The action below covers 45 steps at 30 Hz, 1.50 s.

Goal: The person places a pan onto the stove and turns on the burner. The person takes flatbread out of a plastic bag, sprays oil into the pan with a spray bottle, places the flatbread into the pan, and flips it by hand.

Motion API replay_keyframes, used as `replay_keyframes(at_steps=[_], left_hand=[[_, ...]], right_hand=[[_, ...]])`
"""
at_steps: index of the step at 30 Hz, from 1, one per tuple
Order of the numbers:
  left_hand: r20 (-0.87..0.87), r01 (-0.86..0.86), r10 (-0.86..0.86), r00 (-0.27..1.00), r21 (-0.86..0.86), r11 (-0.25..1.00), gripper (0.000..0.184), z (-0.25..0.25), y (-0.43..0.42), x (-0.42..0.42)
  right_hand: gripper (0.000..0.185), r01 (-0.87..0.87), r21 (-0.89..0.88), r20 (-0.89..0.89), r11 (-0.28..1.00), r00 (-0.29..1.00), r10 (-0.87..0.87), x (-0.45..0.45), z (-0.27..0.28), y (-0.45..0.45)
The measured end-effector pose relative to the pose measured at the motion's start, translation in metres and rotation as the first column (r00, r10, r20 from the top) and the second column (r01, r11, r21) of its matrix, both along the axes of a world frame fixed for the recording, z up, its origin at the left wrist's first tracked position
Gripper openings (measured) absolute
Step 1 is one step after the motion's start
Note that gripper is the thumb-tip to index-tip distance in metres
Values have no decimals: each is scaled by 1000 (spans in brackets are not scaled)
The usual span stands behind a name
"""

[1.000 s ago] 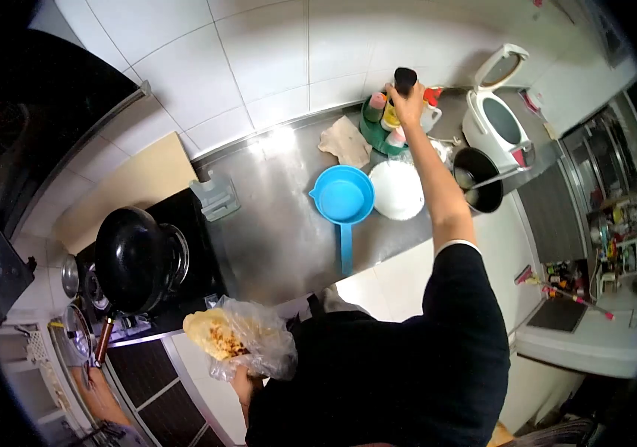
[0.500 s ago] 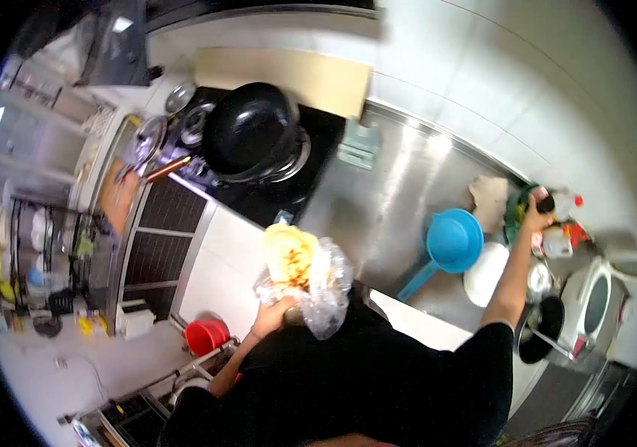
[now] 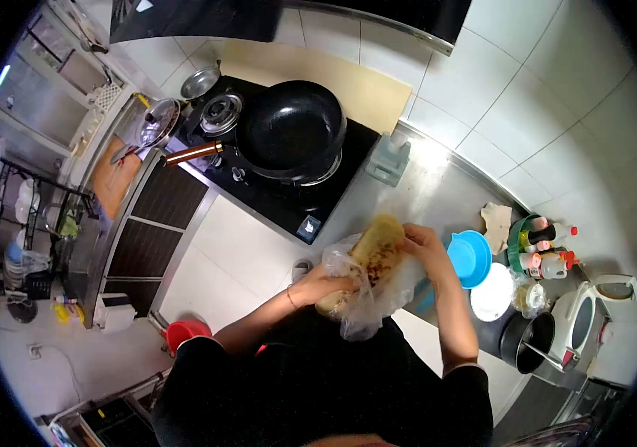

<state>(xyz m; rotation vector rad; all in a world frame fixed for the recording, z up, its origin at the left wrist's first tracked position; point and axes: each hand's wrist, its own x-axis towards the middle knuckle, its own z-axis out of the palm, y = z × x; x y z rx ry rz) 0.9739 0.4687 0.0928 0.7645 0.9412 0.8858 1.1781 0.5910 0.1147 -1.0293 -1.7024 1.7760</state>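
A browned flatbread (image 3: pixel 378 249) lies tilted in front of my body, partly wrapped in a clear plastic bag (image 3: pixel 355 316). My left hand (image 3: pixel 322 285) grips its lower left side through or along the bag. On the upper right edge of the bread, my right hand (image 3: pixel 423 244) closes its fingers; just how much bread or bag they pinch is partly hidden. Beyond the bread, a black wok (image 3: pixel 288 127) with a wooden handle rests on the gas stove (image 3: pixel 259 201).
Right of my hands, the steel counter (image 3: pixel 437 201) holds a blue ladle (image 3: pixel 470 258), a white plate (image 3: pixel 493 292), a green basket (image 3: pixel 514 249) with several bottles and a black pot (image 3: pixel 511 346). A grey-green holder (image 3: pixel 388 160) stands beside the stove. A red bucket (image 3: pixel 184 333) is at lower left.
My right hand has come back from the bottles at the right to the flatbread. My left hand still holds the bagged bread, which now shows more of its length. The view has shifted.
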Motion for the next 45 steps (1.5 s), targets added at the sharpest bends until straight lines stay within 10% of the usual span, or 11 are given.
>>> replay_keyframes(at_steps=[4,9,14,18,21,26,38,42,45], left_hand=[[41,63,-70,997,144,988,42,7,12,-34],[172,166,-205,964,217,962,63,19,19,-84],[145,227,-299,943,377,898,65,8,14,-123],[-81,63,-14,997,652,756,38,-56,13,-140],[-13,-5,11,1000,435,900,23,-43,1,-168],[-129,-62,157,979,546,835,22,-56,-22,-209],[-211,-284,390,896,403,870,15,-60,-71,-264],[-203,-305,396,896,368,878,16,-64,-75,-267],[-189,-294,363,913,312,903,17,-59,-71,-268]], right_hand=[[13,-34,-32,2,999,999,34,-42,36,-3],[14,-36,537,183,843,980,-75,-105,80,-22],[18,66,716,143,695,961,-239,-153,124,-35],[12,392,544,-79,742,904,-420,-178,157,-40],[15,425,675,-97,603,861,-499,-201,169,-23],[25,207,892,43,401,846,-531,-230,149,47],[27,95,522,491,847,779,-390,-295,-16,178],[38,-382,661,747,646,415,-519,-296,26,171],[46,-404,699,715,590,412,-565,-284,75,147]])
